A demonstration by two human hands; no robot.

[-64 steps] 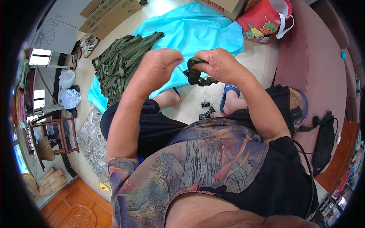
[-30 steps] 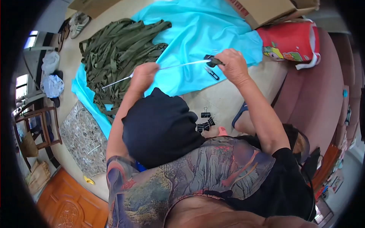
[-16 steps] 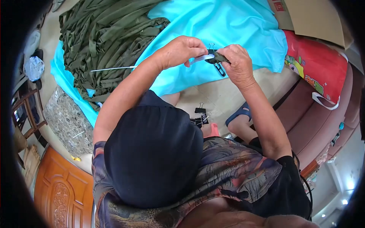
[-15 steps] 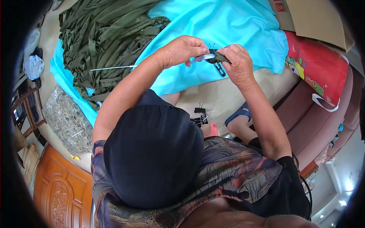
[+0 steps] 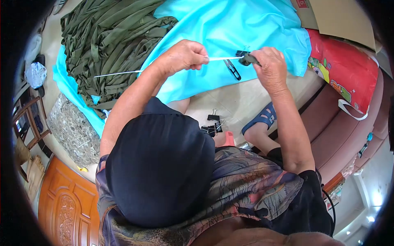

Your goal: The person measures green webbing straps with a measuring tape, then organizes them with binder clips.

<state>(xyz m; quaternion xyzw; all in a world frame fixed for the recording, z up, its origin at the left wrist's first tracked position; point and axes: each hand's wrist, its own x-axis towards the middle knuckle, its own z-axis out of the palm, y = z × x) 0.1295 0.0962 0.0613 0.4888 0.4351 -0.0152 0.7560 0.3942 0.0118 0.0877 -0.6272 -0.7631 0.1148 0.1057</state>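
My left hand [image 5: 188, 56] pinches the end of a white strip [image 5: 223, 58], which stretches tight across to the right. My right hand [image 5: 269, 63] grips a small bunched piece of dark green fabric [image 5: 248, 60] where the strip's other end meets it. A black binder clip [image 5: 242, 53] sits beside that fabric. Just below the strip, a black tool [image 5: 233, 70], perhaps small snips, lies on the cyan cloth [image 5: 197, 84]. A large heap of dark green strips [image 5: 111, 45] covers the cloth's left part.
A thin white rod [image 5: 117, 74] lies on the green heap. Black binder clips [image 5: 211, 129] rest on the floor near a foot in a blue sandal [image 5: 264, 117]. At the right are a red bag [image 5: 349, 69], a cardboard box [image 5: 344, 20] and a mauve sofa [image 5: 328, 123].
My hands have moved apart, my left one leftward and my right one rightward with the green fabric. The white strip between them, earlier bunched, is now drawn out straight.
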